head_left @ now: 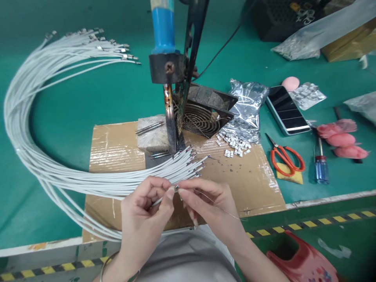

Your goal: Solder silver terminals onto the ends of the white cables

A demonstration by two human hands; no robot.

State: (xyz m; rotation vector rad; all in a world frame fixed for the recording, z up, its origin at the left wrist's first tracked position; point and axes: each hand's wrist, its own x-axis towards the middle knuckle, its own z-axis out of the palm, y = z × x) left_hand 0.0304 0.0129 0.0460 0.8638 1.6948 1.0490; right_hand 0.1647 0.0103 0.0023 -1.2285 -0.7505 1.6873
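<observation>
My left hand [147, 205] pinches the end of one white wire [158, 200] near the table's front edge. My right hand [205, 197] meets it fingertip to fingertip, pinching a small metal terminal [176, 188] at the wire's tip, with a thin strand of solder wire [223, 207] running across it. A big bundle of white wires [26, 129] loops round the left of the green table, its near ends [190, 160] lying on a cardboard sheet [117, 149] just beyond my fingers.
A soldering iron in a stand [169, 78] rises behind the cardboard, with a fan [202, 115] beside it. Loose metal terminals [235, 145] and a foil bag lie to the right, then a phone [286, 109], orange scissors [284, 156], a screwdriver [321, 168] and pink items [342, 139].
</observation>
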